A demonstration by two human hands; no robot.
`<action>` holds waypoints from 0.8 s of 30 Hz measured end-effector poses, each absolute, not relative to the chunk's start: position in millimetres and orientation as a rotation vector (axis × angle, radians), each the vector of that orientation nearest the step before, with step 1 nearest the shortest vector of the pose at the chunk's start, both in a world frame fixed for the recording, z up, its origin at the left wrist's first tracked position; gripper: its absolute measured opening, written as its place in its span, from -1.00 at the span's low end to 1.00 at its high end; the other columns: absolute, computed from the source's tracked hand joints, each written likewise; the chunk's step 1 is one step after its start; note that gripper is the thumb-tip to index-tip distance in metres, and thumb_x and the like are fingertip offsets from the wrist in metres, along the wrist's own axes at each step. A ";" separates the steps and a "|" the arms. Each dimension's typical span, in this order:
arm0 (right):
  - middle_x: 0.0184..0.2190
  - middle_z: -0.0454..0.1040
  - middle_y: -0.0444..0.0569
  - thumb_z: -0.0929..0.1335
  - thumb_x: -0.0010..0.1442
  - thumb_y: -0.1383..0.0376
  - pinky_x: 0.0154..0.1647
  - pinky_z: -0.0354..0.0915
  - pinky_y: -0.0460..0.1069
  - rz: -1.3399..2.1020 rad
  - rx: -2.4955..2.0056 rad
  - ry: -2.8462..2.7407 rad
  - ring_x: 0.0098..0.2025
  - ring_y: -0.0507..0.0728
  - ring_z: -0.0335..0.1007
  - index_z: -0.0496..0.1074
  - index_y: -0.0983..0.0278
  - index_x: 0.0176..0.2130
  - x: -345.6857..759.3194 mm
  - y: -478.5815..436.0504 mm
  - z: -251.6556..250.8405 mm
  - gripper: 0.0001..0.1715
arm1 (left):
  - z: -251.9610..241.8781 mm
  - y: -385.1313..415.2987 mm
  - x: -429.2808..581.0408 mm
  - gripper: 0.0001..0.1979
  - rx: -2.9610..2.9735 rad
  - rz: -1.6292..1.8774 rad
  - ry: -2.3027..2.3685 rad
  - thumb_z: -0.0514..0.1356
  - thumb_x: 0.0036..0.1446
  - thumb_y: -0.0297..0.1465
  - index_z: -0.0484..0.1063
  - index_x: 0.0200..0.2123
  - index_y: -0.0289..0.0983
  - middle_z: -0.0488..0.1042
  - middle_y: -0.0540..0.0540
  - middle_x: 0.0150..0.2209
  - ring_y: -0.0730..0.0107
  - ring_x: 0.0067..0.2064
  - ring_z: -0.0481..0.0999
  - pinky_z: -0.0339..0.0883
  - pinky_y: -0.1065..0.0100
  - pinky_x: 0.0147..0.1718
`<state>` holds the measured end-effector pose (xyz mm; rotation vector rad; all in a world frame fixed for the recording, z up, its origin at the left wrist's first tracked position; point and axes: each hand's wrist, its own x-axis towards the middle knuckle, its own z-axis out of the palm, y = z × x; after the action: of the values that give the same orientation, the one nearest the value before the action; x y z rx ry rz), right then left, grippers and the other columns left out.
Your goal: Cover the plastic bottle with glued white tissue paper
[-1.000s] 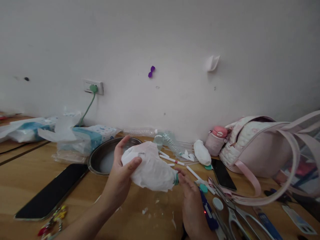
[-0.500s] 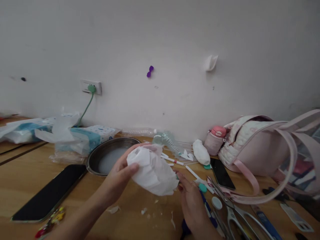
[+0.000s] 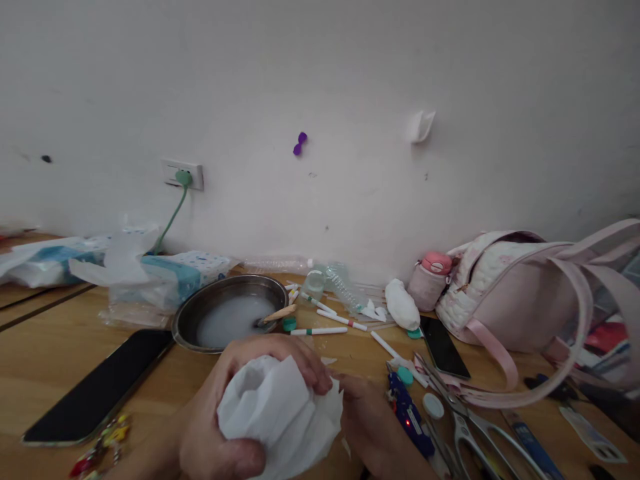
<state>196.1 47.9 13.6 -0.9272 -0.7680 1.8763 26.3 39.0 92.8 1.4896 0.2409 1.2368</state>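
A white tissue-wrapped bundle (image 3: 283, 417) sits low in the middle of the view; what lies inside is hidden. My left hand (image 3: 210, 427) is wrapped round it, thumb in front and fingers over the top. At the bundle's right end, my right hand (image 3: 373, 427) has its fingertips on the tissue edge, partly hidden behind it. Just beyond the left hand stands a steel bowl (image 3: 183, 320) of cloudy whitish liquid, with a wooden-handled tool (image 3: 280, 314) resting on its rim. A blue glue gun (image 3: 407, 410) with a lit red light lies right of my right hand.
Large scissors (image 3: 463, 417), white-barrelled markers (image 3: 320, 331) and a second white-wrapped bundle (image 3: 401, 303) lie to the right. A pink bag (image 3: 500, 300) stands behind them. At left are a black phone (image 3: 100, 387) and tissue packs (image 3: 173, 277). A wall closes the back.
The bundle has come down and nearer to me, and its right end has turned. My left hand now reaches over its top. The bowl's right side and the wooden-handled tool are uncovered.
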 end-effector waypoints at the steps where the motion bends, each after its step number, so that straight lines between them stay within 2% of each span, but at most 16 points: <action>1: -0.59 0.45 -0.08 0.35 -0.23 0.25 -0.41 0.14 -0.07 1.880 -0.939 -0.755 -0.47 0.07 0.30 0.51 0.31 -0.54 195.8 46.9 13.9 -0.80 | 93.2 38.9 26.8 -0.65 1.579 1.224 0.231 0.29 -0.11 -0.16 0.53 -0.24 -0.20 0.54 -0.16 -0.35 0.06 -0.30 0.50 0.38 0.11 -0.25; 3: -0.59 0.47 -0.09 0.36 -0.25 0.25 -0.40 0.16 -0.08 1.879 -0.979 -0.717 -0.48 0.06 0.31 0.51 0.32 -0.53 195.2 45.7 14.7 -0.79 | 90.0 42.3 26.3 -0.66 1.681 1.197 0.222 0.24 -0.04 -0.12 0.50 -0.21 -0.14 0.52 -0.11 -0.32 0.13 -0.29 0.50 0.39 0.15 -0.25; 5: -0.55 0.51 -0.07 0.37 -0.30 0.25 -0.37 0.18 -0.07 1.873 -1.015 -0.679 -0.46 0.08 0.35 0.52 0.32 -0.52 194.0 45.9 15.3 -0.75 | 82.5 49.1 24.8 -0.61 1.612 1.157 0.236 0.26 -0.07 -0.08 0.48 -0.18 -0.13 0.53 -0.11 -0.27 0.12 -0.23 0.50 0.39 0.16 -0.22; 7: -0.51 0.54 -0.04 0.38 -0.31 0.23 -0.35 0.20 -0.06 1.864 -1.025 -0.651 -0.39 0.12 0.40 0.51 0.31 -0.53 192.3 47.3 16.4 -0.76 | 73.7 57.1 23.6 -0.40 1.493 1.108 0.258 0.32 -0.19 -0.01 0.41 -0.05 -0.09 0.50 -0.14 -0.09 0.01 -0.05 0.46 0.33 0.10 -0.09; 9: -0.54 0.53 -0.02 0.39 -0.31 0.21 -0.35 0.21 -0.03 1.857 -1.020 -0.630 -0.35 0.17 0.42 0.48 0.29 -0.59 190.8 48.8 18.5 -0.80 | 67.2 64.1 23.4 -0.08 1.418 1.155 0.275 0.34 -0.38 0.09 0.23 0.12 -0.02 0.32 -0.14 0.15 -0.11 0.18 0.24 0.14 0.02 0.10; 11: -0.59 0.51 -0.02 0.41 -0.32 0.19 -0.35 0.22 -0.01 1.833 -1.019 -0.609 -0.34 0.20 0.43 0.45 0.27 -0.63 190.7 49.8 21.3 -0.80 | 65.6 68.7 24.9 0.06 1.406 1.290 0.330 0.30 -0.43 0.15 0.12 0.20 -0.03 0.14 -0.12 0.27 -0.11 0.28 0.03 -0.05 0.03 0.19; 13: -0.58 0.51 -0.03 0.43 -0.35 0.17 -0.34 0.22 0.00 1.754 -1.029 -0.589 -0.30 0.22 0.43 0.45 0.26 -0.62 193.1 50.5 23.6 -0.78 | 68.8 70.1 28.4 -0.11 1.322 1.439 0.481 0.24 -0.24 0.14 0.17 0.17 -0.06 0.15 -0.11 0.27 -0.05 0.28 0.03 -0.06 0.05 0.20; 16: -0.47 0.55 -0.08 0.48 -0.34 0.11 -0.30 0.19 -0.02 1.542 -1.069 -0.571 -0.20 0.20 0.39 0.49 0.22 -0.54 200.2 51.1 23.9 -0.70 | 77.8 68.6 36.5 -0.39 0.893 1.558 0.716 0.14 0.00 0.06 0.33 0.04 -0.15 0.37 -0.15 0.13 0.00 0.20 0.21 0.03 0.07 0.15; 18: -0.33 0.56 -0.10 0.49 -0.29 0.06 -0.23 0.17 -0.04 1.402 -1.109 -0.562 -0.11 0.18 0.34 0.51 0.19 -0.46 204.1 50.6 22.6 -0.64 | 82.6 67.7 41.4 -0.44 0.654 1.558 0.742 0.13 0.03 0.02 0.38 -0.03 -0.24 0.48 -0.20 0.01 0.00 0.11 0.34 0.11 0.09 0.11; 21: -0.21 0.51 -0.10 0.48 -0.19 0.03 -0.09 0.16 -0.02 1.246 -1.115 -0.636 -0.04 0.18 0.29 0.52 0.17 -0.34 203.0 45.5 22.7 -0.61 | 85.9 68.6 43.8 -0.53 0.525 1.574 0.718 0.11 0.09 -0.05 0.41 -0.10 -0.28 0.54 -0.19 -0.08 0.07 -0.03 0.48 0.29 0.15 -0.02; 24: -0.14 0.44 -0.03 0.37 0.03 0.04 -0.05 0.17 0.02 0.972 -1.106 -0.976 -0.02 0.20 0.28 0.51 0.19 -0.38 194.1 34.2 26.3 -0.71 | 87.0 71.3 40.1 -0.56 0.331 1.618 0.722 -0.03 0.15 -0.10 0.46 -0.24 -0.31 0.60 -0.18 -0.24 0.13 -0.20 0.57 0.42 0.16 -0.19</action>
<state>194.1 34.2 26.3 -1.1055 -0.9765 0.9722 40.1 71.3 87.0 0.3310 0.7224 1.6181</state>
